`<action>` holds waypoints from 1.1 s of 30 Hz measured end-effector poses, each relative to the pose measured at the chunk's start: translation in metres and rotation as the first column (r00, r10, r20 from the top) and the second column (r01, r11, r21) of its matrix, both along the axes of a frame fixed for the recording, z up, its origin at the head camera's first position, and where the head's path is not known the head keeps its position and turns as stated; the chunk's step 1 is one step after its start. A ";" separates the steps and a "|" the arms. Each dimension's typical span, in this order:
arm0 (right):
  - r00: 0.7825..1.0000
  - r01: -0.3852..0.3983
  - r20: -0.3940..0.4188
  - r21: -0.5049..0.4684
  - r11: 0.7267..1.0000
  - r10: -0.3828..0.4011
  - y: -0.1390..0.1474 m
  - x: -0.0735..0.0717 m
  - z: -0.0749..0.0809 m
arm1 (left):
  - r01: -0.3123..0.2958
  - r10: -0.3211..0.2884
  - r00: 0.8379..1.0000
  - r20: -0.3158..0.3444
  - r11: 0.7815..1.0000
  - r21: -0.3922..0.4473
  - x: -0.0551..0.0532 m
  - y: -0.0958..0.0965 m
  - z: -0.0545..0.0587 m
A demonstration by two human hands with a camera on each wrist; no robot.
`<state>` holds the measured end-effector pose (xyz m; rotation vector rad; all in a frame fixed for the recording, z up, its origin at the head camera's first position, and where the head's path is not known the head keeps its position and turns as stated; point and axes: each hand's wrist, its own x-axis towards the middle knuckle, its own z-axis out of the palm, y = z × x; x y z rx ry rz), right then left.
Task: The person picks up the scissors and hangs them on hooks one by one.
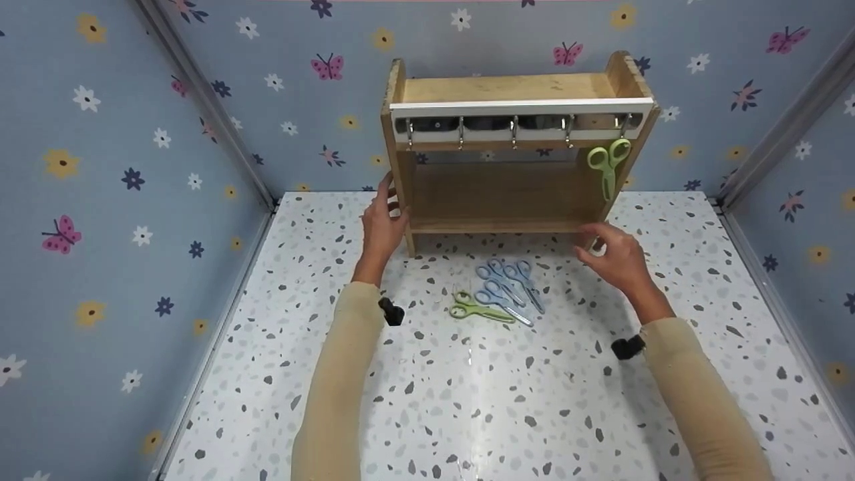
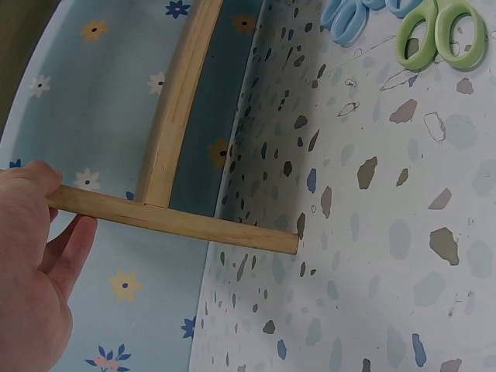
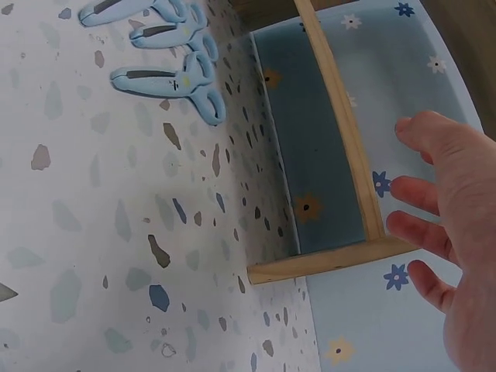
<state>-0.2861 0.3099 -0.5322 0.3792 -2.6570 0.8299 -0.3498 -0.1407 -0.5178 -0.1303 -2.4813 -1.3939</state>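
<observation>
A small wooden shelf [image 1: 507, 194] stands against the back wall, with a row of metal hooks [image 1: 514, 130] along its front rail. My left hand [image 1: 384, 227] grips the shelf's left side panel [image 2: 178, 221], thumb on one face and fingers on the other. Near the lower right corner is my right hand [image 1: 618, 260], its fingers spread and loosely bent beside the right side panel [image 3: 325, 262]. One pair of green scissors [image 1: 608, 167] hangs from the rightmost hook. Below the shelf lie three pairs of blue scissors [image 1: 511, 308] and another green pair [image 1: 484, 311].
The speckled white table [image 1: 467, 414] reaches to patterned blue walls at the back [image 1: 300, 100], left [image 1: 100, 267] and right [image 1: 821, 220]. Metal strips run along the wall corners. Small black devices [image 1: 394, 312] sit at both wrists.
</observation>
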 end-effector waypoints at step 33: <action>0.992 -0.030 0.123 0.165 0.986 0.010 -0.025 -0.003 -0.009 | 0.024 -0.024 0.999 -0.043 1.000 0.014 -0.002 -0.002 -0.004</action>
